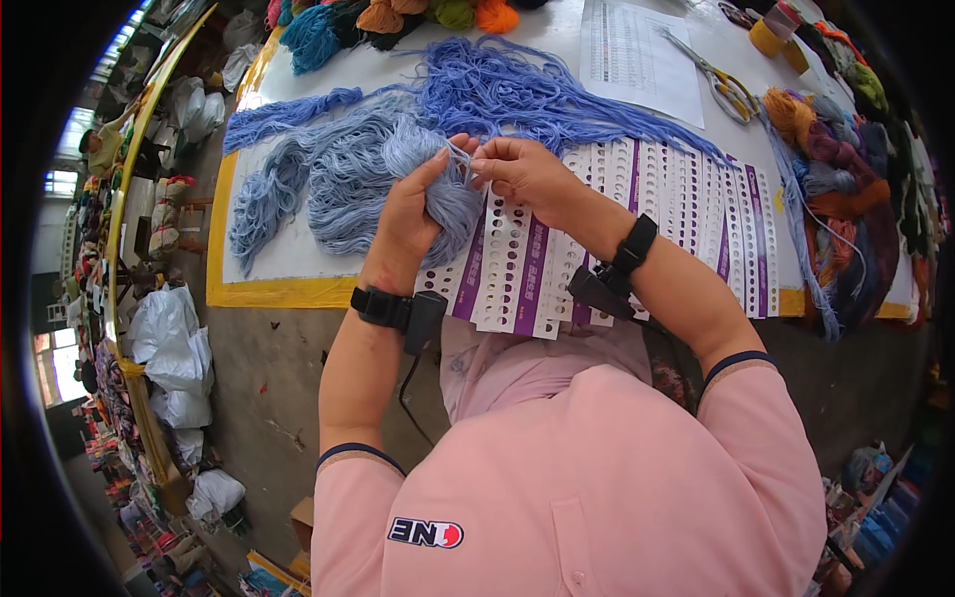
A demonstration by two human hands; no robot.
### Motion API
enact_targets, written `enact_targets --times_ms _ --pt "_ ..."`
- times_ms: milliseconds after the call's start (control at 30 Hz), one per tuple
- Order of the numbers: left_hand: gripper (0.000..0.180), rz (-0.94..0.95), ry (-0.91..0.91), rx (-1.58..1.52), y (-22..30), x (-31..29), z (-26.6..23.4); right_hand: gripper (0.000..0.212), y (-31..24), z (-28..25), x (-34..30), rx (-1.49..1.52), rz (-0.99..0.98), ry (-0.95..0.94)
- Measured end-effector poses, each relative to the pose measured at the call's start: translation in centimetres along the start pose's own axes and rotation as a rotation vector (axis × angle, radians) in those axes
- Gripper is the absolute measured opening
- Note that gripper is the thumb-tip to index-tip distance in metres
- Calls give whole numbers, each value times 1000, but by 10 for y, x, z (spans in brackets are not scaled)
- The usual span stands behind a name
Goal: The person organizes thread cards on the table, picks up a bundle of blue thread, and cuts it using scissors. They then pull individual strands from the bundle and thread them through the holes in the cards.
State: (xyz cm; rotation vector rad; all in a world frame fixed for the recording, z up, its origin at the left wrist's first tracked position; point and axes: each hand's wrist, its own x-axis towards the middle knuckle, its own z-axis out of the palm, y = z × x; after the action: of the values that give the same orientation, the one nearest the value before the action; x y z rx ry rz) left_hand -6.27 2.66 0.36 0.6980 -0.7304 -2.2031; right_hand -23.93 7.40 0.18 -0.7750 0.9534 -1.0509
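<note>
A thick bundle of light blue yarn (pixel 363 189) lies on the left part of the table. My left hand (pixel 416 204) is wrapped round one end of it, lifting a rounded bunch. My right hand (pixel 517 177) meets it at the top, thumb and fingertips pinching a few pale strands drawn from the bunch. Beyond both hands spreads a loose pile of darker blue yarn (pixel 487 90), its strands trailing to the right. Under my right forearm are rows of white and purple cards with punched holes (pixel 671 194), overlapping each other.
A printed sheet (pixel 637 60) and scissors (pixel 731 88) lie at the far right. Coloured yarn hanks (pixel 836 169) heap along the right edge, with teal yarn (pixel 323 38) and other colours at the far edge. White plastic bags (pixel 174 343) stand on the floor at left.
</note>
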Motion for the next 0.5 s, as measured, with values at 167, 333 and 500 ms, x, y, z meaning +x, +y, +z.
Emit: enact_targets --times_ms 167,333,500 --pt "36 21 30 20 -1 -4 3 9 3 -1 -3 -14 -29 6" --pt "40 90 49 104 -5 -6 4 10 -1 -2 -11 -108 -45 10" --pt "43 93 49 131 -5 -9 9 6 6 -6 -7 190 -59 -10"
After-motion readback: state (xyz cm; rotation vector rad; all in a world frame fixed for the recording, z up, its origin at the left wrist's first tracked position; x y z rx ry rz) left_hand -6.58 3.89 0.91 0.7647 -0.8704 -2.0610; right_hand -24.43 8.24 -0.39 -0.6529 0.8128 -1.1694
